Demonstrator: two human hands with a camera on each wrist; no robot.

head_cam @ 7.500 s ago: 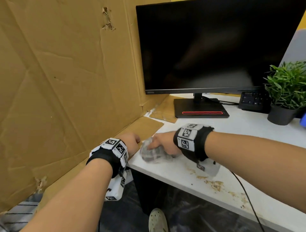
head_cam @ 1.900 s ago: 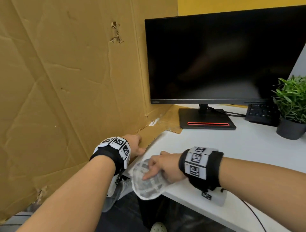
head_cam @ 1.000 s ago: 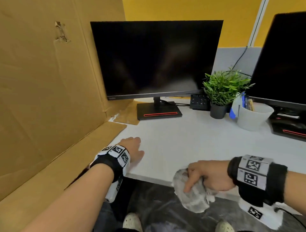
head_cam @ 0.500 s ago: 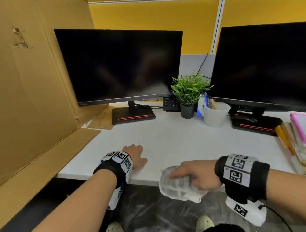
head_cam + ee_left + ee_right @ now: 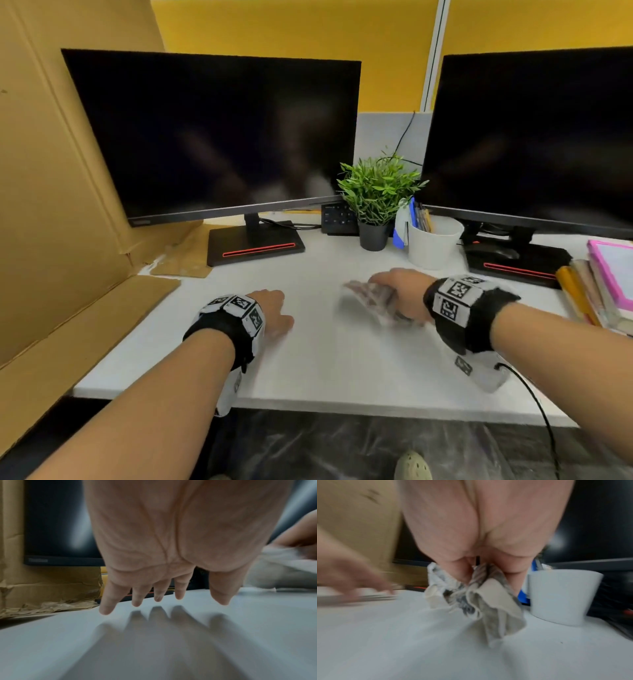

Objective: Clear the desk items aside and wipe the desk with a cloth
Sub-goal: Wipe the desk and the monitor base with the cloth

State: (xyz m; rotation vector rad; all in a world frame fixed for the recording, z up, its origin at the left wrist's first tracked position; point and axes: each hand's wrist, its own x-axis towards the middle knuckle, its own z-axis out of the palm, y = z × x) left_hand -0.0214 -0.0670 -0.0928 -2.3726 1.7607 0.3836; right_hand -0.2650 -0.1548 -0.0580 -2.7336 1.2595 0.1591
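My right hand (image 5: 394, 291) grips a crumpled grey-and-white cloth (image 5: 368, 301) and holds it on the white desk (image 5: 342, 370), in front of the white cup. In the right wrist view the cloth (image 5: 481, 601) hangs bunched from my curled fingers (image 5: 458, 572) down onto the desk (image 5: 402, 642). My left hand (image 5: 274, 310) lies to the left of the cloth, fingers spread and straight. The left wrist view shows its fingertips (image 5: 106, 609) just above or touching the desk (image 5: 68, 642), holding nothing.
Two dark monitors (image 5: 219, 137) (image 5: 541, 137) stand at the back, with a potted plant (image 5: 376, 195), a white pen cup (image 5: 431, 246) and a small black keypad (image 5: 337, 219) between them. Books (image 5: 606, 284) are stacked at the right. Cardboard (image 5: 51, 205) walls the left side.
My right hand has carried the cloth from the desk's front edge up onto the desk toward the cup. The view has swung right. My left hand stays flat on the desk.
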